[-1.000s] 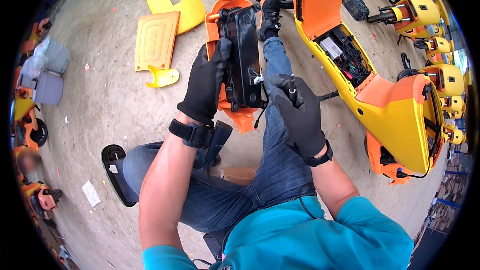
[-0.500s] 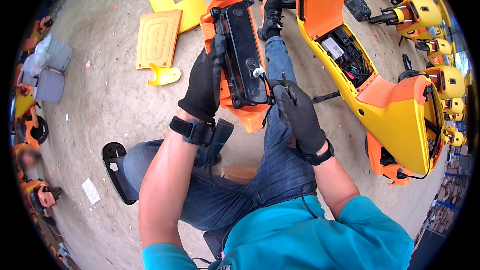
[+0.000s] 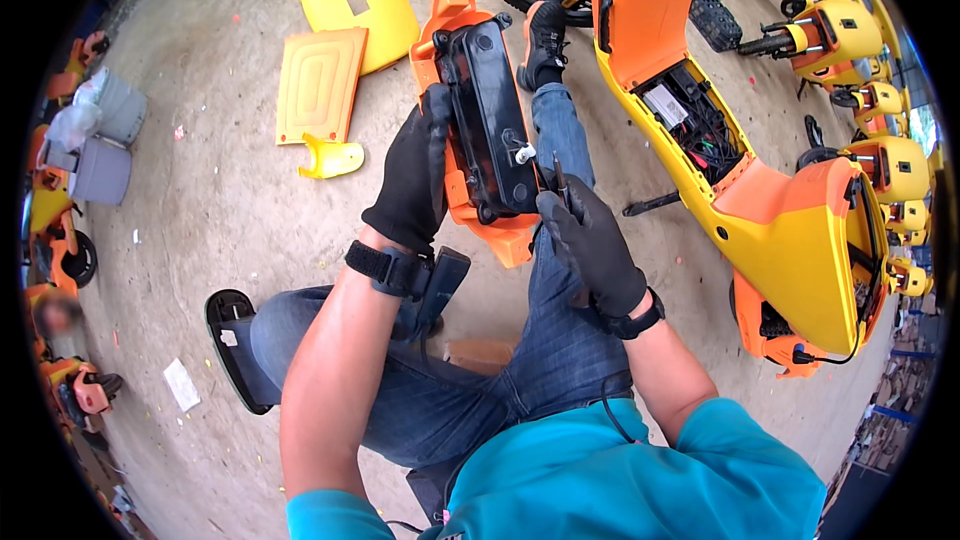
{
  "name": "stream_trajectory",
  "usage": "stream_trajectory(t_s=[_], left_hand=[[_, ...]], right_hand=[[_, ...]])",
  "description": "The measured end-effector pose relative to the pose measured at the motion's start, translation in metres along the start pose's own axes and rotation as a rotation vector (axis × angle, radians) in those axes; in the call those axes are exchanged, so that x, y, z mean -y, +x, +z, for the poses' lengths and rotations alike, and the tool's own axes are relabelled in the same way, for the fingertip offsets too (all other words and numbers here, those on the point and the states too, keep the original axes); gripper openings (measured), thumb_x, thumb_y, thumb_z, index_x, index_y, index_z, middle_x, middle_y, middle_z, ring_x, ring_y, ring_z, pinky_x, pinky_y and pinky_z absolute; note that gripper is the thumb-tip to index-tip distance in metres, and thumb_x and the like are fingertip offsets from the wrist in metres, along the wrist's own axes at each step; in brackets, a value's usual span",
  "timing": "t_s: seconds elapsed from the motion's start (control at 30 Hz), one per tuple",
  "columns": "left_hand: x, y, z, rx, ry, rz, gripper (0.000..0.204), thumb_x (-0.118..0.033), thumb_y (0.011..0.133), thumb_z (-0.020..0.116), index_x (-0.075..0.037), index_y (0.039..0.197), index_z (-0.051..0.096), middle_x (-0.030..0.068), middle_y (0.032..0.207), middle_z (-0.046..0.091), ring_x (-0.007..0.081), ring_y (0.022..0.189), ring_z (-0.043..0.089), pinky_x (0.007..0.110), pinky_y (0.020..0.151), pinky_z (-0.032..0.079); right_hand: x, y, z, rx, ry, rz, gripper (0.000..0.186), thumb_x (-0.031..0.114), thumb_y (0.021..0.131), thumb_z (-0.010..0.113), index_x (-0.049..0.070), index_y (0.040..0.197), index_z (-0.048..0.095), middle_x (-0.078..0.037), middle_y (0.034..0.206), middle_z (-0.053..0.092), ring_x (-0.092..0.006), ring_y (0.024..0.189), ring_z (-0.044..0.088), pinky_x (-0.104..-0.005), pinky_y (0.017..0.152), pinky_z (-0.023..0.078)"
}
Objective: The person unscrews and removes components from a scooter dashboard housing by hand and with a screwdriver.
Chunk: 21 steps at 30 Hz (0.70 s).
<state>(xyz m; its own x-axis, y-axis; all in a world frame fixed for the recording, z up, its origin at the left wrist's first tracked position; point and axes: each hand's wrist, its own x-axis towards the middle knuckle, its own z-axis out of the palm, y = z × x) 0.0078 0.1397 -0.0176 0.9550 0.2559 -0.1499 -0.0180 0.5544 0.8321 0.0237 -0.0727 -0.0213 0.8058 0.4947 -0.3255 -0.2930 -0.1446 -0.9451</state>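
My left hand (image 3: 410, 175), in a black glove, grips the left side of an orange plastic housing (image 3: 462, 202), tilted over my legs. Set into this housing is a long glossy black unit (image 3: 490, 90) with a small white connector (image 3: 525, 153) near its lower end. My right hand (image 3: 595, 245), also gloved in black, is closed around a thin dark rod-like tool (image 3: 559, 172) beside the unit's lower right corner. The tool's kind cannot be made out, and my fingers hide its lower part.
To the right stands a yellow and orange scooter body (image 3: 790, 230) with an open wiring compartment (image 3: 690, 120). An orange panel (image 3: 320, 85), a yellow cover (image 3: 385, 15) and a small yellow piece (image 3: 332, 156) lie on the floor. Grey bins (image 3: 100, 172) stand far left; more scooters line the right.
The view has shifted slightly. My right hand has come a little closer to the housing's lower right corner with the thin tool. My left hand keeps its grip.
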Motion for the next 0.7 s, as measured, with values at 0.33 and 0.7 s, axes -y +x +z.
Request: stream_trajectory(t_s=[0.33,0.7], left_hand=[[0.004,0.005,-0.004,0.001,0.108,-0.085,0.041,-0.043,0.103,0.050,-0.005,0.117,0.057,0.0012,0.100,0.060,0.0088,0.090,0.058,0.026,0.078,0.050],[-0.002,-0.006,0.008,0.092,0.390,-0.253,0.042,-0.028,0.098,0.057,0.004,0.125,0.054,0.0061,0.106,0.064,0.0120,0.097,0.059,0.028,0.086,0.048]], right_hand=[[-0.006,0.003,0.009,0.019,0.047,-0.124,0.040,0.024,0.096,0.066,0.003,0.127,0.054,0.004,0.085,0.055,-0.0022,0.069,0.047,-0.0182,0.059,0.039],[-0.011,0.005,0.009,0.079,-0.043,-0.050,0.036,0.019,0.097,0.064,0.002,0.127,0.054,0.000,0.101,0.061,-0.0051,0.088,0.056,-0.0234,0.079,0.048]])
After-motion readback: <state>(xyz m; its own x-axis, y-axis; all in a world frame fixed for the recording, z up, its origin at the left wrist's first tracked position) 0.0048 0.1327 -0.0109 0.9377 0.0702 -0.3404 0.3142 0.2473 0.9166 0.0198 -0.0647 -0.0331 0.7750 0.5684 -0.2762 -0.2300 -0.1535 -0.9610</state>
